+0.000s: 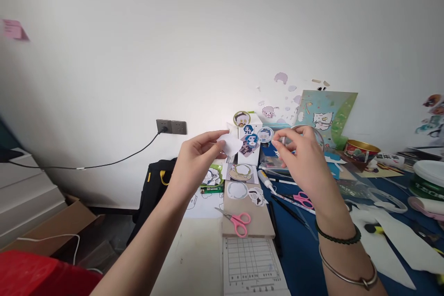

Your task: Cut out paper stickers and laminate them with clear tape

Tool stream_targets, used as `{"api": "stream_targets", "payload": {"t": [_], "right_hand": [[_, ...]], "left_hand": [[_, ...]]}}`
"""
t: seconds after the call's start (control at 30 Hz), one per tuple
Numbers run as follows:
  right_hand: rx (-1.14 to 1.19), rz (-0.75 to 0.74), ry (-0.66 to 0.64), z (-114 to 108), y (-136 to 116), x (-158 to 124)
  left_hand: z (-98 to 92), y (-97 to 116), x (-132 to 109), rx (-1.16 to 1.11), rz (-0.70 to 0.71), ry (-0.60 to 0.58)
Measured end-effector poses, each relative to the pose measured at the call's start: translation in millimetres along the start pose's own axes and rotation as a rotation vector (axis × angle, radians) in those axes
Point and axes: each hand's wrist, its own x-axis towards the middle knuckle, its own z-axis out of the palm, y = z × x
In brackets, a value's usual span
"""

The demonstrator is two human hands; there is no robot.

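At left, a pink paper note [13, 29] adheres to the smooth pale wall, and a dark wall socket [171, 126] bears a black plug. The left hand [196, 155] extends forward, thumb and index finger drawn narrow on a white paper piece [232, 146], held above the work surface in front of the upright white box [255, 122]. The paper is thin, matte and plain on the visible face; its outline is rounded, with a blunt corner at right. Its free edge points right, away from the gripping fingers; no long axis stands out, part of the outline being covered by the thumb.

Below lie pink-handled scissors [240, 224], their metal blades directed to the upper left, on a flat tan board [249, 229]. Blue-haired figure stickers [251, 140] mark the box face. Just right of these appears a round cutout [265, 134], pale blue and white with a light rim; its flat disc faces the viewer and, being circular, shows no long axis. The right hand [305, 157] has its thumb and index tips close together at the disc's right edge; whether they grip it cannot be told. A dark braided band [338, 239] and a metal bangle [348, 280] encircle that wrist, above blue cloth [301, 268].
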Motion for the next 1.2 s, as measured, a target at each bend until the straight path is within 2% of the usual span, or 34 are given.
{"api": "stream_targets", "payload": {"t": [0.03, 0.17, 0.3, 0.37, 0.5, 0.67, 0.77, 0.87, 1.03, 1.2], "right_hand": [[-0.054, -0.025, -0.01, -2, 0, -1], [-0.096, -0.118, -0.185, -8, -10, -8], [-0.017, -0.244, -0.094, -13, -30, -19], [0.123, -0.268, -0.127, -15, -36, -23], [0.419, -0.152, -0.29, -10, -38, -22], [0.665, -0.008, -0.402, 16, -31, -14], [0.773, 0.04, -0.355, 33, -31, -12], [0.778, 0.052, -0.263, 44, -32, -13], [0.629, 0.006, -0.136, 44, -33, -15], [0.577, -0.044, -0.085, 45, -35, -16]], "left_hand": [[0.2, 0, 0, 0.01, 0.003, -0.001], [2.2, 0, -1, 0.064, 0.059, 0.006], [4.5, 0, -1, 0.138, 0.13, 0.034], [5.7, -1, -2, 0.162, 0.158, 0.037], [8.8, -2, -4, 0.193, 0.191, 0.036], [13.3, -2, -7, 0.1, 0.13, -0.01], [14.4, -1, -8, -0.001, 0.045, -0.073], [13.5, -1, -7, -0.097, -0.012, -0.104], [9.2, 1, -6, -0.112, -0.035, -0.081], [6.7, 4, -7, -0.096, -0.035, -0.108]]}}
